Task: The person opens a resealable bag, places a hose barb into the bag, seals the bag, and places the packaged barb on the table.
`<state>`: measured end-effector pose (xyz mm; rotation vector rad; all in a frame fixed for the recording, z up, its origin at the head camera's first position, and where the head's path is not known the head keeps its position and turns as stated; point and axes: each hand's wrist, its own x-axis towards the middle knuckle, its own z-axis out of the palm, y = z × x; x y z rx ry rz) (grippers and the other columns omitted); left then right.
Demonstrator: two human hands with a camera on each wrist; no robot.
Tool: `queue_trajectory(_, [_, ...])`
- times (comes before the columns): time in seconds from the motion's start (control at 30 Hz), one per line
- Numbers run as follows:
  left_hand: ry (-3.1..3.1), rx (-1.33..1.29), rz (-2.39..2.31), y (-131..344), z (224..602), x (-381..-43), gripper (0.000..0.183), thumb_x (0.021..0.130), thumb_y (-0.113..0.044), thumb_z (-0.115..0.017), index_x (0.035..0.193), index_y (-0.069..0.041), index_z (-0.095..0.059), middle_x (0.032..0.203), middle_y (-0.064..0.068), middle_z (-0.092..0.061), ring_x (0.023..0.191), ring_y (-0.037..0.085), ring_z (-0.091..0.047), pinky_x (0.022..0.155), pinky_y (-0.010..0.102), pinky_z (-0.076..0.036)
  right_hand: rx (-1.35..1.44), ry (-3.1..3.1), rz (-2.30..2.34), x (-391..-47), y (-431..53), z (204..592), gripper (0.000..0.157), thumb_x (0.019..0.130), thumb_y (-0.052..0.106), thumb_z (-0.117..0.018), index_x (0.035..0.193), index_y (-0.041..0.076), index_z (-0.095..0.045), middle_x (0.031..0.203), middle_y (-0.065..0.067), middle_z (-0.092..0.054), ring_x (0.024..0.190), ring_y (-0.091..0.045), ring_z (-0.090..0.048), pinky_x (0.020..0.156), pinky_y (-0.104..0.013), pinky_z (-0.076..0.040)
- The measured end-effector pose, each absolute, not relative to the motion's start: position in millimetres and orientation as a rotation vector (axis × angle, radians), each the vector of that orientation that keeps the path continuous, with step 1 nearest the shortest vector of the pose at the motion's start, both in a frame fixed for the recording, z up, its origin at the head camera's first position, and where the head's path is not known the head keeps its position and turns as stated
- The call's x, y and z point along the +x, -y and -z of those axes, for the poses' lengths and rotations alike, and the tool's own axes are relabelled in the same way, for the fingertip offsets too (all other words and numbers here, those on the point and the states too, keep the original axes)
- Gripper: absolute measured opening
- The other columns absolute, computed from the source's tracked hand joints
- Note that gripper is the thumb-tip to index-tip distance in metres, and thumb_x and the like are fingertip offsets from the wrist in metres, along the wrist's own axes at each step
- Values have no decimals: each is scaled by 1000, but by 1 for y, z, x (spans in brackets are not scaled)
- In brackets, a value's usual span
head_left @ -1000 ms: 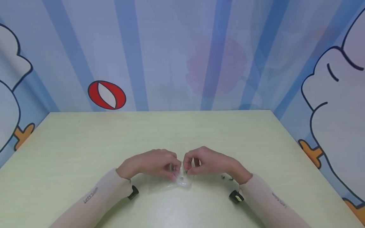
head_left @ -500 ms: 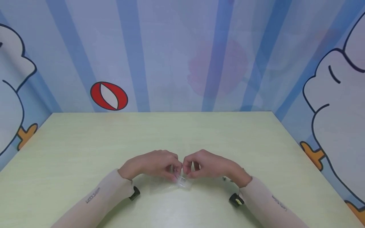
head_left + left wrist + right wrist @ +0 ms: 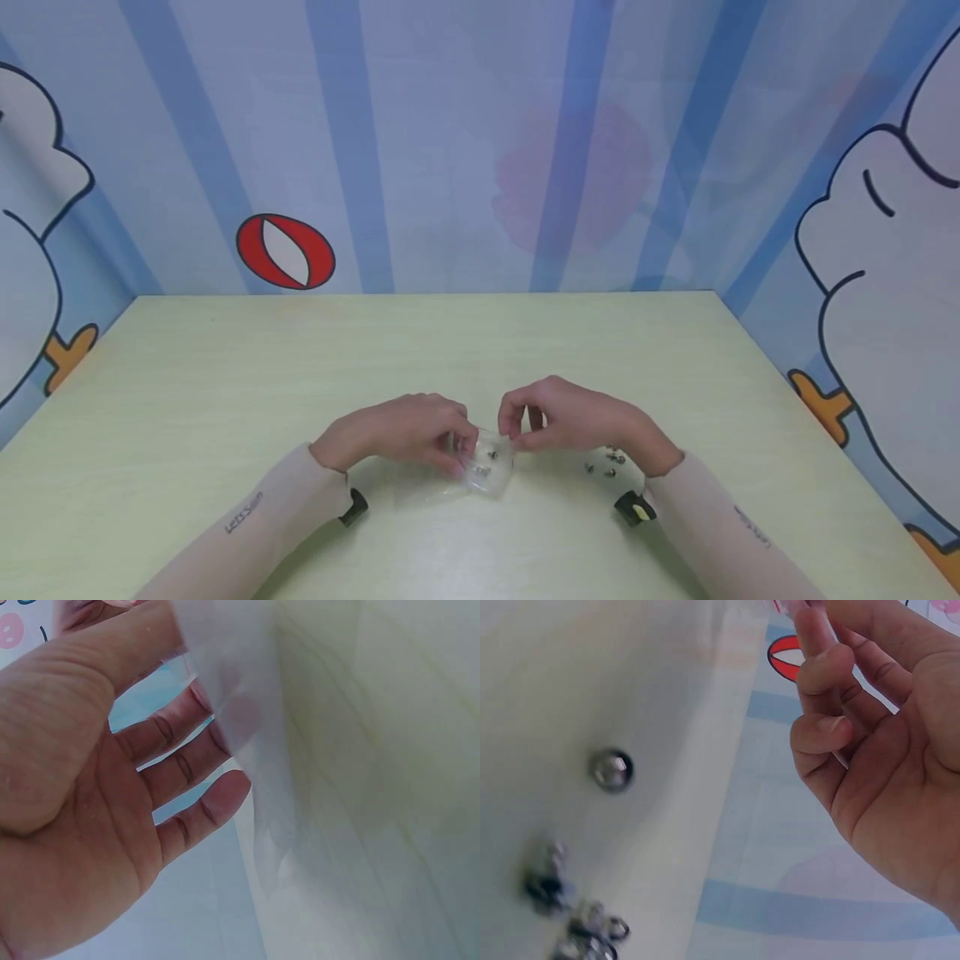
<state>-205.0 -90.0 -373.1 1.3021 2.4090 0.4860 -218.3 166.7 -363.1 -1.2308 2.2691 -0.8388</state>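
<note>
A small clear plastic bag point(image 3: 491, 479) stands between the two hands, low in the head view, with a few small dark metal pieces point(image 3: 492, 455) showing in it. My left hand point(image 3: 416, 429) pinches its left side between thumb and forefinger. In the left wrist view the bag's film point(image 3: 251, 697) hangs across the fingertips, and the other fingers are loosely bent. My right hand point(image 3: 566, 414) pinches the bag's upper right edge. At those fingertips the right wrist view shows a clear edge with a reddish line point(image 3: 779, 606).
Several small shiny metal pieces point(image 3: 611, 472) lie on the pale table point(image 3: 300, 350) below the right wrist. One round piece point(image 3: 612, 770) sits apart from a blurred cluster point(image 3: 589, 930). A printed curtain point(image 3: 442, 150) stands behind the table's far edge.
My right hand has moved right and slightly up, away from the left hand. The bag now spreads wider between them, and pieces inside show more plainly. The left hand has stayed nearly still.
</note>
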Motion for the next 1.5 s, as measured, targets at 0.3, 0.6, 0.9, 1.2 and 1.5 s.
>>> queue_trajectory(0.3, [-2407,1288,-484,92,375,-205,15,86,-22,-80,85,-22,-65,84,-8,-56,75,8,-51,68,23,-44,-1196,-2318,815,-224,-181,355,9,93,6,-65,99,12,-67,89,11,-65,81,-18,-62,73,-29,-52])
queue_trajectory(0.6, [-2404,1287,-481,92,372,-205,15,87,-22,-80,85,-22,-65,84,-7,-56,77,9,-51,69,23,-44,-1144,-2319,816,-225,-192,354,6,94,8,-65,99,11,-67,91,8,-66,83,-20,-62,73,-32,-51])
queue_trajectory(0.9, [-2405,1292,-464,94,372,-205,14,88,-24,-78,86,-23,-64,85,-8,-56,78,8,-51,70,24,-43,-1096,-2325,739,-219,-209,358,7,95,8,-65,97,14,-67,90,8,-64,73,-15,-60,67,-27,-49])
queue_trajectory(1.2, [-2406,1299,-459,96,372,-206,16,88,-23,-78,84,-23,-63,85,-7,-56,77,7,-48,70,24,-42,-1079,-2298,721,-213,-220,362,12,93,5,-65,96,17,-66,91,8,-64,61,-8,-53,63,-26,-47])
queue_trajectory(1.5, [-2401,1290,-465,95,372,-205,17,88,-23,-78,84,-23,-62,85,-7,-56,77,7,-47,69,24,-41,-1034,-2193,744,-215,-228,367,14,89,4,-69,97,15,-67,82,4,-62,60,-8,-55,59,-26,-48])
